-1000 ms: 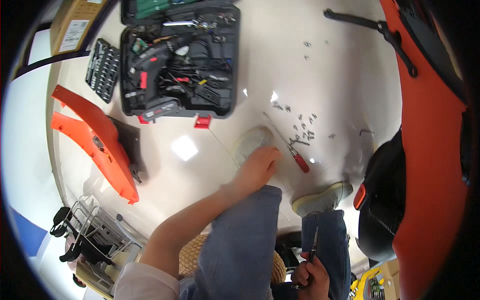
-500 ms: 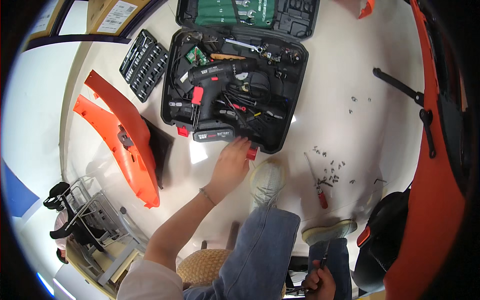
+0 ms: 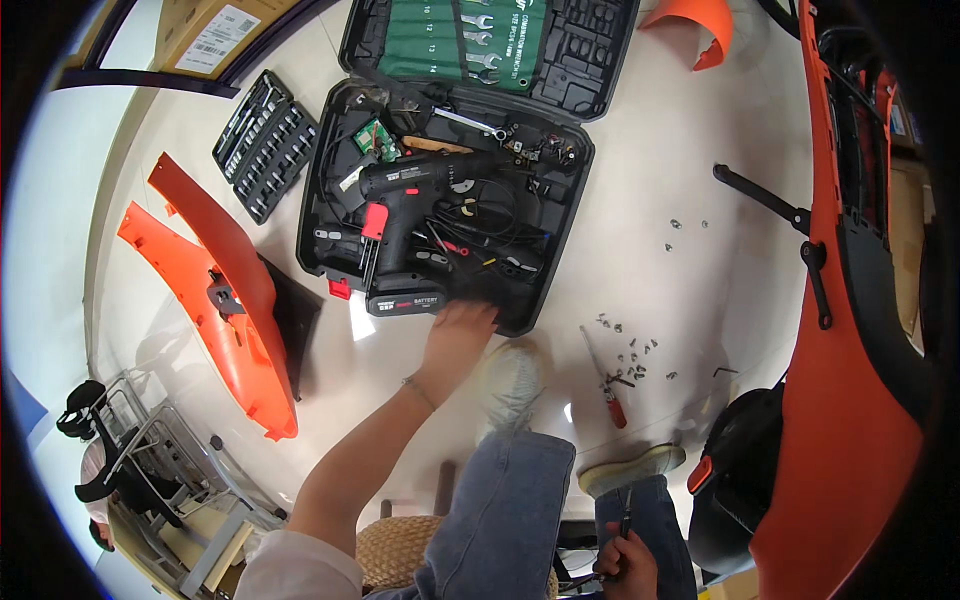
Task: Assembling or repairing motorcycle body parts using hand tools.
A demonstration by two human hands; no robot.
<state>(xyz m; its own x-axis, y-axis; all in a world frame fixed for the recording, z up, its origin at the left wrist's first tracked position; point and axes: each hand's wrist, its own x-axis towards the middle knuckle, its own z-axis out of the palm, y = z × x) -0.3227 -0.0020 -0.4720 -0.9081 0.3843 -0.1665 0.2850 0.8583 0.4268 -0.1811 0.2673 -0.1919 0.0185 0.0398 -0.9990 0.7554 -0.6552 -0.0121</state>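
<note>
And the left hand [image 3: 463, 335] is at the near rim of the black tool case [image 3: 562, 255]: a second ago it was back above the shoe, half a second ago it had reached this rim with a red latch showing beside the fingers, and now that latch is out of sight. The whole view has swung too, bringing more of the curved orange piece [image 3: 700, 25] in at the top, far beyond both hands. What the left grip is doing I cannot tell; its fingertips blur into the dark of the case. Just beyond and left of it lies the cordless drill [image 3: 405, 215], flat on its side in the case, chuck aimed rightward, its handle running back toward the hand and ending in the battery [image 3: 405, 302] next to the fingers. Over to the right hand [image 3: 628, 562], low down as before: that grip is closed around a slim dark tool [image 3: 627, 512], its exact kind hard to make out, its long axis pointing almost straight away from the person. Beyond this fist, and right of the left hand, the red-handled screwdriver [image 3: 614, 408] lies on the floor [image 3: 625, 275], handle end nearer the person, shaft slanting away and leftward, with loose screws [image 3: 637, 373] scattered just beside it.
</note>
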